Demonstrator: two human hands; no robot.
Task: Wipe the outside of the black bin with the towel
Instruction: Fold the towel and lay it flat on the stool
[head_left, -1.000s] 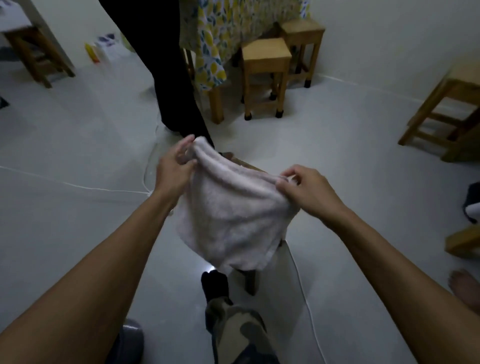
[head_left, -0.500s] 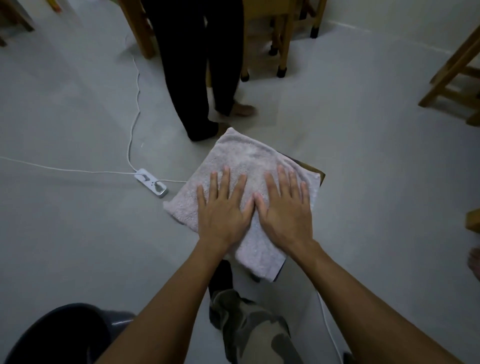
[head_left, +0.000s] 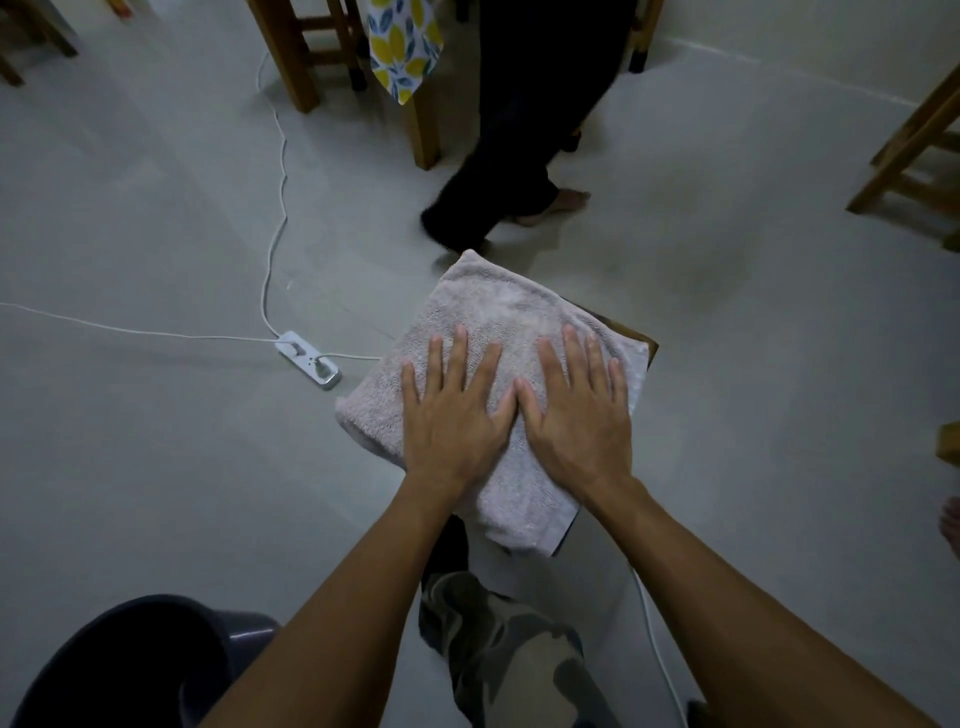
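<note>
A pale pinkish towel (head_left: 483, 317) lies spread flat over a small wooden stool (head_left: 648, 347), of which only a far-right corner shows. My left hand (head_left: 451, 410) and my right hand (head_left: 576, 402) rest side by side on the towel, palms down, fingers spread, thumbs almost touching. Neither hand grips the cloth. The black bin (head_left: 130, 670) stands on the floor at the lower left, near my left forearm; its rim and dark inside show, and my arm hides part of it.
A white power strip (head_left: 309, 359) with cables lies on the floor left of the stool. Another person's dark trouser legs (head_left: 519, 156) and bare foot are just beyond the towel. Wooden stools (head_left: 914, 156) and table legs (head_left: 291, 57) stand around. My knee in camouflage trousers (head_left: 498, 644) is below.
One second ago both hands held the towel up by its top edge. It then came down flat on the stool with both palms on it. The other person's legs have shifted right.
</note>
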